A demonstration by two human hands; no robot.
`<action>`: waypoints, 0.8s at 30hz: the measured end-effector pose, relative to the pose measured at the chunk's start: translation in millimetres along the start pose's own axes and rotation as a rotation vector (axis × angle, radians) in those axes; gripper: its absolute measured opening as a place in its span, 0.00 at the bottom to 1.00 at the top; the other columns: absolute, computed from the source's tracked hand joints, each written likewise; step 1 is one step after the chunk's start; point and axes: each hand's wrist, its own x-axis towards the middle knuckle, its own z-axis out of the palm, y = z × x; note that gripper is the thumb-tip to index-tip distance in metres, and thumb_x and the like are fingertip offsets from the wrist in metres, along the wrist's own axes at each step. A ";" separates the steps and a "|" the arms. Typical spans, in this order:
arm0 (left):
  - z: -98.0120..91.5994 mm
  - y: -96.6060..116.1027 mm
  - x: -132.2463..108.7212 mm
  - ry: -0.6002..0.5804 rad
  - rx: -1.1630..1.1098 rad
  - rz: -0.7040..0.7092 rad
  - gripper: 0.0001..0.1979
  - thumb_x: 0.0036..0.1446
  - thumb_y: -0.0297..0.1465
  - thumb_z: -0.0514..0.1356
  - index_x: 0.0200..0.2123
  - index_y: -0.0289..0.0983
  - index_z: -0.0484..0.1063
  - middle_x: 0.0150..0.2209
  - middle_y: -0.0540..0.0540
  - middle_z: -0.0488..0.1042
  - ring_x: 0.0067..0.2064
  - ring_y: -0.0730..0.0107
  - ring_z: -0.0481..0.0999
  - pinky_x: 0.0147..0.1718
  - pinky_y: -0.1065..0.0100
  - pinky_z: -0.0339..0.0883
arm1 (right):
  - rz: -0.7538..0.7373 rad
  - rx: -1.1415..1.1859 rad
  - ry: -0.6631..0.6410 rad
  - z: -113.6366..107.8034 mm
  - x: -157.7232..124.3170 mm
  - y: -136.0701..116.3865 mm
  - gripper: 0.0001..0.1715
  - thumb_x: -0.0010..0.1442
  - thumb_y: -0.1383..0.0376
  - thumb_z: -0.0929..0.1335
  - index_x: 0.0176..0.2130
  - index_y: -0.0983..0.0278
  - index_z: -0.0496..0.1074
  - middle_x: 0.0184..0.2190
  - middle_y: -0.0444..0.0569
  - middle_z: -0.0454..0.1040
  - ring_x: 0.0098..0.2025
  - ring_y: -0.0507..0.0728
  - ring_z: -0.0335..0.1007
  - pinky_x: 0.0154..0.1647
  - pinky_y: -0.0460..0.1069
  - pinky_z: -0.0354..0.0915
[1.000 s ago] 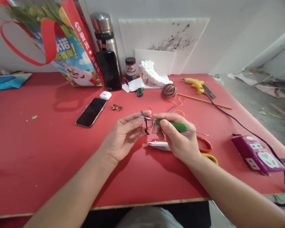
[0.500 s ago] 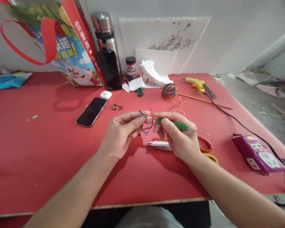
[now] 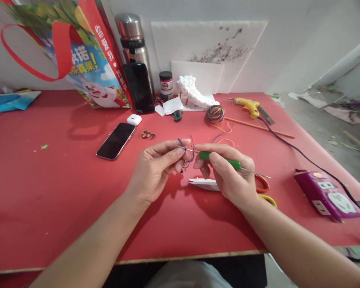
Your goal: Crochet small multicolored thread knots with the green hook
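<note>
My left hand (image 3: 157, 168) pinches a small piece of multicoloured thread (image 3: 186, 158) between thumb and fingers, just above the red table (image 3: 63, 192). My right hand (image 3: 228, 172) grips a green-handled crochet hook (image 3: 220, 159), its metal tip pointing left into the thread loops. A strand runs back from the work to a ball of multicoloured yarn (image 3: 214, 113) farther back. Under my right hand lie scissors with orange and yellow handles (image 3: 262, 188), partly hidden.
A black phone (image 3: 116, 141) and white earbud case (image 3: 134, 119) lie left of centre. A printed shopping bag (image 3: 75, 56), steel flask (image 3: 133, 40), second phone (image 3: 139, 89) and small jar (image 3: 166, 85) stand at the back. A yellow glue gun (image 3: 248, 106) and purple power strip (image 3: 330, 195) are right.
My right hand has drawn the hook slightly to the right and down. The left hand keeps its pinch, and the hanging thread loop has shortened.
</note>
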 end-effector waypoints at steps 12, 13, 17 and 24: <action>-1.1 -1.5 0.8 0.050 -0.092 -0.084 0.13 0.45 0.24 0.78 0.37 0.36 0.89 0.27 0.46 0.84 0.23 0.80 0.73 0.26 0.79 0.72 | -0.063 -0.091 0.016 8.1 -2.7 -1.5 0.13 0.75 0.63 0.69 0.54 0.58 0.82 0.35 0.48 0.84 0.30 0.52 0.76 0.29 0.48 0.73; -1.3 -2.2 0.6 0.058 -0.076 -0.074 0.13 0.45 0.25 0.78 0.38 0.36 0.89 0.27 0.46 0.84 0.24 0.80 0.74 0.26 0.78 0.72 | -0.059 -0.105 0.018 7.5 -2.7 -1.7 0.13 0.75 0.62 0.69 0.54 0.58 0.82 0.35 0.48 0.83 0.30 0.52 0.76 0.29 0.48 0.73; 0.8 -5.0 -1.9 0.099 0.009 0.021 0.13 0.47 0.27 0.78 0.39 0.39 0.89 0.27 0.46 0.84 0.24 0.78 0.74 0.26 0.75 0.72 | -0.064 -0.215 0.029 6.1 -2.6 -2.9 0.13 0.75 0.62 0.68 0.52 0.59 0.82 0.33 0.47 0.82 0.28 0.52 0.73 0.29 0.49 0.73; 8.9 -9.9 -5.9 0.187 0.069 0.107 0.15 0.47 0.27 0.78 0.41 0.40 0.89 0.25 0.49 0.82 0.25 0.77 0.75 0.28 0.74 0.71 | -0.219 -0.442 -0.041 6.3 -3.6 -0.5 0.16 0.76 0.67 0.66 0.57 0.59 0.79 0.40 0.50 0.84 0.34 0.54 0.79 0.38 0.51 0.76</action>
